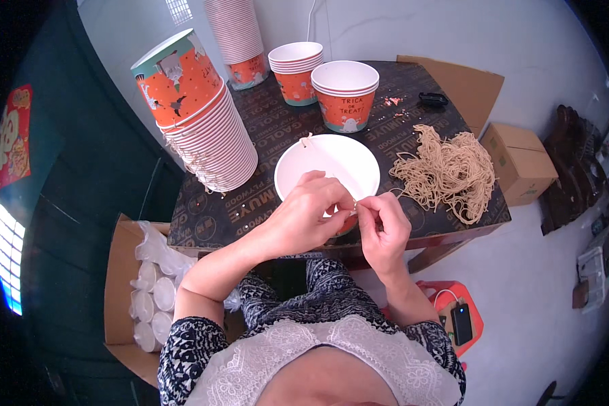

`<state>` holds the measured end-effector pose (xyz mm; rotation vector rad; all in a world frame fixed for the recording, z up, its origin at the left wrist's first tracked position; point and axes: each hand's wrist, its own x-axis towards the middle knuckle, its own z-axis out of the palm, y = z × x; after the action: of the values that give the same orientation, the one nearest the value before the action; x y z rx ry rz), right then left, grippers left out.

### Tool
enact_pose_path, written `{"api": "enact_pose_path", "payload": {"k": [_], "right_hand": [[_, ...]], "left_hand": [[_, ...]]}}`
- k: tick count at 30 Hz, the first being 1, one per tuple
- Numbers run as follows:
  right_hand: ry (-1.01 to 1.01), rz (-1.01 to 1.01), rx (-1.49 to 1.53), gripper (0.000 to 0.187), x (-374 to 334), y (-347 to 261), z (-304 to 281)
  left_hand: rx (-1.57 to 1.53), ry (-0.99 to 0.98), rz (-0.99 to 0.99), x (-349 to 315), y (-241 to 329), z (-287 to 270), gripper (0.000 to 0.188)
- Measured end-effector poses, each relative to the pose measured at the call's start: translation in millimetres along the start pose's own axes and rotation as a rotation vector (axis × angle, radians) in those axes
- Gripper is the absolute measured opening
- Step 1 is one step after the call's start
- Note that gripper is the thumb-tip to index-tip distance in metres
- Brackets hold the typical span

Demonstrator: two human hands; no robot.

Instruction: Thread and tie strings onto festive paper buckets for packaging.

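A white-lined paper bucket with an orange outside stands before me at the table's near edge, its mouth tilted toward me. A bit of beige cord shows at its far rim. At the near rim my left hand and my right hand meet, both with fingers pinched together. A thin light piece of cord seems to be between their fingertips, largely hidden. To the right lies a loose heap of beige cords. A tall leaning stack of nested buckets at the left has cord loops along its rims.
On the dark printed table stand further bucket stacks and a small black object. Pink bits lie nearby. A carton of wrapped white tubs is at lower left; a red stool bears a phone.
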<state>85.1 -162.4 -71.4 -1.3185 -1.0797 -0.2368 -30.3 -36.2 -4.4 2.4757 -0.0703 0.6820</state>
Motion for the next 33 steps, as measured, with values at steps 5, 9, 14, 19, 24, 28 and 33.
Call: {"api": "enact_pose_path", "payload": {"k": [5,9,14,19,24,28,33], "right_hand": [[-0.062,-0.076,-0.024,0.015,0,-3,-3],[-0.094,-0.070,-0.013,0.015,-2,-2,-5],[-0.111,0.096,0.192,0.007,-5,1,-7],[-0.144,0.282,0.368,0.006,-6,1,-10],[-0.146,0.364,0.413,0.009,-7,1,-11],[-0.133,0.344,0.422,0.010,-8,2,-10],[-0.123,0.261,0.347,0.007,-6,1,-10]], "left_hand": [[-0.036,0.007,-0.018,2,-1,0,0.006],[-0.048,0.033,0.013,6,-3,1,0.005],[-0.019,0.064,0.041,6,-7,6,0.006],[-0.003,0.020,-0.030,3,-1,4,0.011],[0.089,0.008,0.033,-2,5,3,0.011],[0.070,0.023,0.029,-1,6,5,0.010],[0.076,0.017,0.023,-4,-3,6,0.010]]}}
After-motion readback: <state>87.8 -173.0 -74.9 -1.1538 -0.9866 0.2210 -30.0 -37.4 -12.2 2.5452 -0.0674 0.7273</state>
